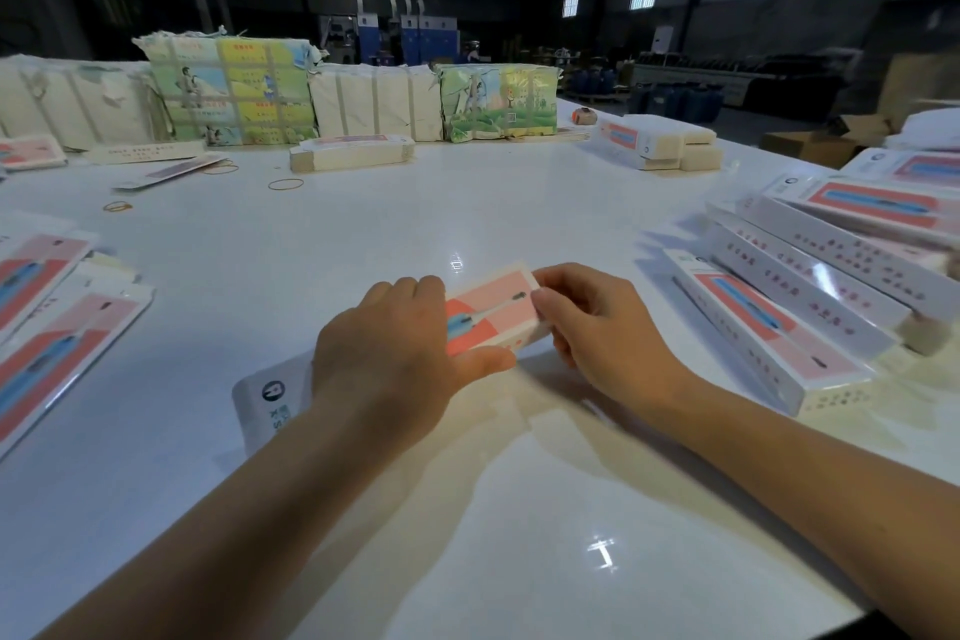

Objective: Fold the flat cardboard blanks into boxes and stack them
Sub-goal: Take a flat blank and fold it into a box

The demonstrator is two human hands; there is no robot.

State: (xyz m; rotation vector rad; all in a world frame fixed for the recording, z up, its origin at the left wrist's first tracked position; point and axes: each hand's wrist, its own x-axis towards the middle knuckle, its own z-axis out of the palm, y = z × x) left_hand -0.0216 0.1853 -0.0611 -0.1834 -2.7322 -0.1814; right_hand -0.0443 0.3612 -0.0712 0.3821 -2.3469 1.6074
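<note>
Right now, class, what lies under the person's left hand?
The left hand rests on a pink-and-white box, gripping its middle. The box's white logo end shows beside the wrist. The covered middle is hidden; the right hand pinches the far end.

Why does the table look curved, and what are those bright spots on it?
Head view: the wide-angle lens bows the table edges; ceiling lights glare off its glossy top near the box and lower down; the hall behind is dark and soft; both hands cast shadows toward the viewer.
</note>
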